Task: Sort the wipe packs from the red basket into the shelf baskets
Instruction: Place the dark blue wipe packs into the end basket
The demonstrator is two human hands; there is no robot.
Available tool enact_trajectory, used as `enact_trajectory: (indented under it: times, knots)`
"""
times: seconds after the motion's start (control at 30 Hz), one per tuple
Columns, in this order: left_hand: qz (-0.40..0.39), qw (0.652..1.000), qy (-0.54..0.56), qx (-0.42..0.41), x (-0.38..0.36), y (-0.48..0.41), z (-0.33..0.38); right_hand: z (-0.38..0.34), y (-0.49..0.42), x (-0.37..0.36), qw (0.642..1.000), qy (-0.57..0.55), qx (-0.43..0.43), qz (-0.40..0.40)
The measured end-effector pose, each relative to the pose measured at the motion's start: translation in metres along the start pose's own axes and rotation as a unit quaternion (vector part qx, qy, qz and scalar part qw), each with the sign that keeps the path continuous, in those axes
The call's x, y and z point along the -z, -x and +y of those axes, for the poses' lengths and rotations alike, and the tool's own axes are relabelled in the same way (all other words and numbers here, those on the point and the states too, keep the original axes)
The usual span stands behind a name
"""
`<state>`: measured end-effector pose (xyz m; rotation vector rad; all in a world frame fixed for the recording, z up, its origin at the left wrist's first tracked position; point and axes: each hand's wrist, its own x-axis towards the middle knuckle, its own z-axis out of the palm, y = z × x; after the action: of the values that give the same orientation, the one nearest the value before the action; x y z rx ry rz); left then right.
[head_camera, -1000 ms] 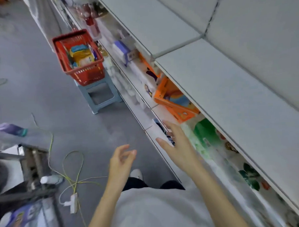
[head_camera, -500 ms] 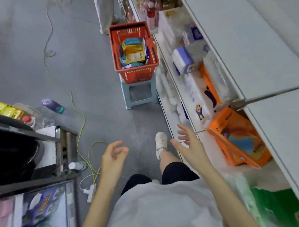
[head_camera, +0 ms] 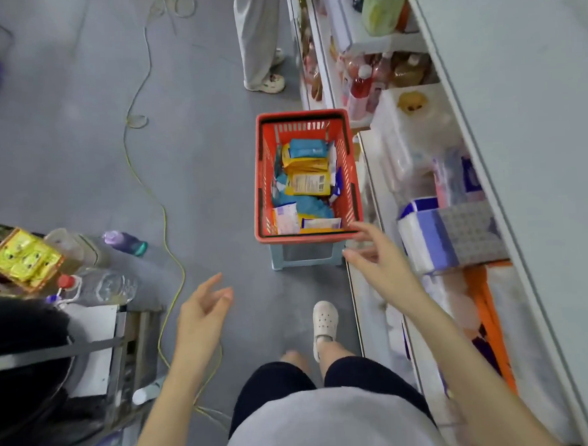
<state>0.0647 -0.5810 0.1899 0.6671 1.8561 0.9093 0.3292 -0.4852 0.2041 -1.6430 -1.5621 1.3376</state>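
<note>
Wipe packs (head_camera: 306, 185) are lying piled in the red basket (head_camera: 257, 177), which is sitting on a pale stool (head_camera: 306, 257) at your twelve o'clock. From your nine o'clock across: a yellow cable (head_camera: 164, 221) is trailing over the floor, your left hand (head_camera: 202, 314) is hanging open and empty, your right hand (head_camera: 378, 263) is hovering with fingers spread, empty, just beside the basket's near corner, and shelves (head_camera: 368, 186) are lining your three o'clock.

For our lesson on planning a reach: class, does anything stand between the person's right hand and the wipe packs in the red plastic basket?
Nothing visible does. The open, empty right hand hovers at the near right corner of the red plastic basket, whose top is open; the yellow and blue wipe packs lie uncovered inside.
</note>
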Motion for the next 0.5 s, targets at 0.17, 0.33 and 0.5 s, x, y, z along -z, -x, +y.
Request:
enact_trajectory:
  times: [0.17,0.33,0.5]
  knots:
    - [-0.036,0.999,-0.01,0.04,-0.052,-0.053,0.034,-0.003,-0.109,0.009,0.998,0.034,-0.046,-0.034]
    - [-0.082,0.991,-0.075,0.08,-0.098,-0.111,0.011,0.056,-0.187,-0.024,0.991,0.03,-0.12,-0.052]
    - [-0.115,0.983,-0.129,0.06,-0.125,-0.205,0.013,0.121,-0.237,-0.055,0.979,0.041,-0.193,-0.055]
